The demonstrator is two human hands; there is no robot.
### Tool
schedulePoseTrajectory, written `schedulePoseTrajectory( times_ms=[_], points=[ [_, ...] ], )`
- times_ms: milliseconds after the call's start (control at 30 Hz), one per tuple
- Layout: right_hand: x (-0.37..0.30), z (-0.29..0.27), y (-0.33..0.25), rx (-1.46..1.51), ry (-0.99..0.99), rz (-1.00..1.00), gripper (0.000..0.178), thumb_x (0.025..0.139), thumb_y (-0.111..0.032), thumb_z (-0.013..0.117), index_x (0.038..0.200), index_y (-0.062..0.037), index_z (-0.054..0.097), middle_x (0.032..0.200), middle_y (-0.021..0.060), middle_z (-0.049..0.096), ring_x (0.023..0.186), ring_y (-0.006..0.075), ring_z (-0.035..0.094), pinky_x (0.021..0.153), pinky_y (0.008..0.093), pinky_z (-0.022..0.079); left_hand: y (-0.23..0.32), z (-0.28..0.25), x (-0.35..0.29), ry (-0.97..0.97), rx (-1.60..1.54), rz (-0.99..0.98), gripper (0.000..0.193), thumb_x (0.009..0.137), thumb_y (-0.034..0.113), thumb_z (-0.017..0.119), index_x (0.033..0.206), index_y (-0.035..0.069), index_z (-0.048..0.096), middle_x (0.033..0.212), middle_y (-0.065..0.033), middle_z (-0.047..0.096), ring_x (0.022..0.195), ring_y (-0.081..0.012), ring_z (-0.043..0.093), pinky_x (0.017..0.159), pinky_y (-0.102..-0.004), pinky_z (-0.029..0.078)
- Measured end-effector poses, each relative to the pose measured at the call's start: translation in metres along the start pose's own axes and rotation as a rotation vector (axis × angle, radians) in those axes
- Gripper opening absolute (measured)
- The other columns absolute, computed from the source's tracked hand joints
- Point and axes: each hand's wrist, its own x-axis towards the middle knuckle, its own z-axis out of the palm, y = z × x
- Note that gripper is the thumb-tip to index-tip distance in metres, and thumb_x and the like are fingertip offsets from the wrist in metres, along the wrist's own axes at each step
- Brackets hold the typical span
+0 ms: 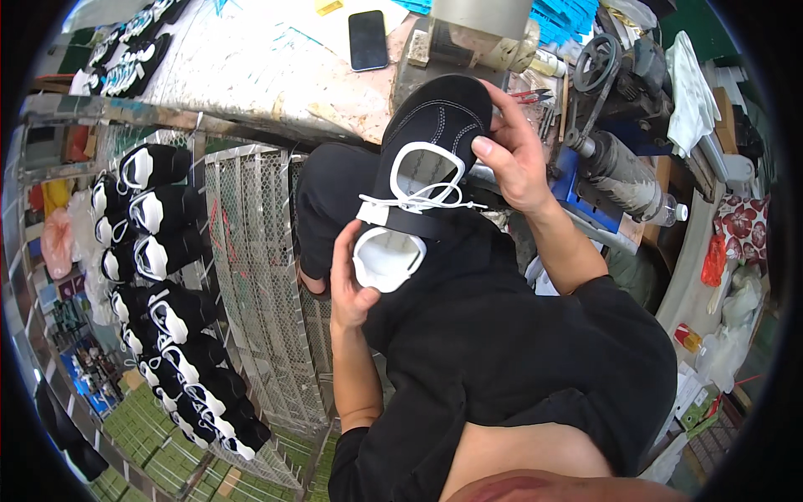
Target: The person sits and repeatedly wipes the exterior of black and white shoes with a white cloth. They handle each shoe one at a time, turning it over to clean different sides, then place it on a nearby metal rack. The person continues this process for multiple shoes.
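Observation:
A black shoe upper (442,105) with grey stitching, white edging and a loose white lace lies over my lap, toe pointing away from me. My right hand (520,159) grips its toe end from the right, thumb on top and fingers partly hidden behind the edge. At the near end, my left hand (347,289) holds the white-lined heel part (386,258), with fingers on its left side and thumb at its lower rim. A dark strap and a white tab cross between the two openings. The underside of the shoe upper is hidden.
Left of me, a metal mesh rack (263,226) carries several black-and-white shoe uppers (159,209). Ahead is a stained worktable (268,71) with a phone (368,40) and a machine (481,33). At right are a handwheel (597,64), red-handled tools (532,96) and a white cloth (691,88).

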Motion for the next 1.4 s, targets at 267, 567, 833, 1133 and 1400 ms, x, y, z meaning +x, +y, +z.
schedulePoseTrajectory(
  times_ms=[267,567,833,1133,1400],
  points=[
    [-0.002,0.031,0.069,-0.08,-0.43,0.229,0.057,0.097,-0.014,0.063,0.149,-0.0024,0.042,0.129,0.0107,0.061,0.115,0.0162,0.06,0.098,0.0312,0.049,0.0,0.006,0.036,0.127,0.246,0.307,0.09,0.079,0.025,0.081,0.151,0.001,0.031,0.151,-0.0176,0.039,0.128,-0.0276,0.052,0.106,-0.0409,0.043],
    [-0.035,-0.076,0.06,-1.655,0.319,-0.181,0.031,0.093,-0.025,0.065,0.112,-0.0013,0.063,0.109,0.017,0.064,0.104,0.0324,0.061,0.087,0.0458,0.048,-0.035,-0.008,0.048,0.327,0.657,0.351,0.073,0.068,-0.012,0.065,0.139,-0.003,0.049,0.135,-0.0186,0.053,0.126,-0.0245,0.055,0.106,-0.035,0.046],
    [-0.048,-0.097,0.066,-1.931,0.379,0.096,0.028,0.091,-0.031,0.07,0.102,-0.0051,0.067,0.111,0.0125,0.066,0.108,0.0348,0.058,0.091,0.0547,0.043,-0.041,-0.011,0.039,0.4,0.801,0.366,0.069,0.072,-0.006,0.072,0.139,0.005,0.059,0.122,-0.0133,0.056,0.093,-0.0191,0.069,0.077,-0.0287,0.06],
    [-0.038,0.047,0.06,-0.78,-0.377,-0.144,0.019,0.087,-0.005,0.073,0.106,-0.0004,0.07,0.099,0.013,0.069,0.085,0.0288,0.069,0.075,0.0344,0.056,-0.031,0.003,0.04,0.388,0.974,0.382,0.067,0.069,0.005,0.074,0.134,0.001,0.06,0.113,-0.017,0.06,0.098,-0.0357,0.068,0.082,-0.041,0.057],
    [-0.013,0.054,0.086,-0.955,-0.525,-0.363,0.015,0.085,-0.009,0.073,0.098,-0.0023,0.068,0.088,0.0123,0.063,0.079,0.0337,0.067,0.068,0.0416,0.054,-0.027,0.002,0.037,0.357,0.976,0.361,0.063,0.071,0.005,0.074,0.132,0.0,0.06,0.11,-0.0151,0.061,0.089,-0.0338,0.069,0.075,-0.0403,0.058]
  ],
)
